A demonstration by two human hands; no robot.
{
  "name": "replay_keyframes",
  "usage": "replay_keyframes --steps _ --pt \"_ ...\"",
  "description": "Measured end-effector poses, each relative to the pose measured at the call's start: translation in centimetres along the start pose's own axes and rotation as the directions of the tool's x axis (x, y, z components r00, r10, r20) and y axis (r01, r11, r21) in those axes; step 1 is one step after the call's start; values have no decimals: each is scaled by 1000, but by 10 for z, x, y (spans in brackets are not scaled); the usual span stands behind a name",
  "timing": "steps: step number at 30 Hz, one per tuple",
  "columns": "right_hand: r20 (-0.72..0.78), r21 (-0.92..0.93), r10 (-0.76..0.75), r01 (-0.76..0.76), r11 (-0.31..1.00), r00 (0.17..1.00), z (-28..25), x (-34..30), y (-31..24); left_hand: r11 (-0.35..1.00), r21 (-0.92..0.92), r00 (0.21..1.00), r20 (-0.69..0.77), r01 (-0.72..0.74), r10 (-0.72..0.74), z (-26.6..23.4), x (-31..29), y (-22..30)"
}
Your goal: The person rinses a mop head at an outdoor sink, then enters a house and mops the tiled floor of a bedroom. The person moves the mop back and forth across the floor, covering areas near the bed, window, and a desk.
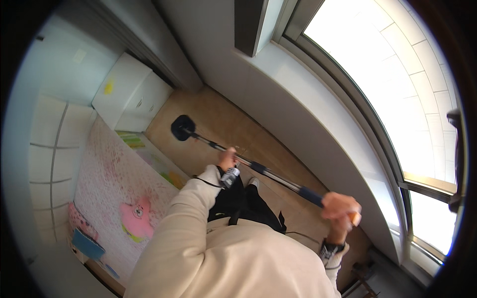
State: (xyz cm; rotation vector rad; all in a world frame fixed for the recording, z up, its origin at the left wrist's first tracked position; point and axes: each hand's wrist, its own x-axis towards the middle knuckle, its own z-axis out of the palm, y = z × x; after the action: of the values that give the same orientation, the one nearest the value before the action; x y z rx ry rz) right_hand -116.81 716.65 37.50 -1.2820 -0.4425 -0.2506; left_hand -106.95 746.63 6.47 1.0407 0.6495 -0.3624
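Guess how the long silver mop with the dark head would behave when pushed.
Its straight, metal-looking silver pole seems likely to stay stiff between the left hand and right hand. The dark, rounded mop head might slide easily, as the tan floor looks smooth.

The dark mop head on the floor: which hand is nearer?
Left: the left hand grips the pole partway along, nearer the mop head; the right hand is at the pole's opposite end.
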Motion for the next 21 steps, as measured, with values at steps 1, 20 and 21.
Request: replay_keyframes --steps 1,20,21 --pt "93 5 44 -45 999 995 13 18 20 996 -84 998 -45 43 -46 -16 16 20" --pt "119 -87 188 -178 980 975 48 50 38 883 -237 900 -67 406 -432 36 86 95" --pt "96 -94 192 -183 979 977 44 41 35 840 -284 862 -74 463 -501 43 89 88"
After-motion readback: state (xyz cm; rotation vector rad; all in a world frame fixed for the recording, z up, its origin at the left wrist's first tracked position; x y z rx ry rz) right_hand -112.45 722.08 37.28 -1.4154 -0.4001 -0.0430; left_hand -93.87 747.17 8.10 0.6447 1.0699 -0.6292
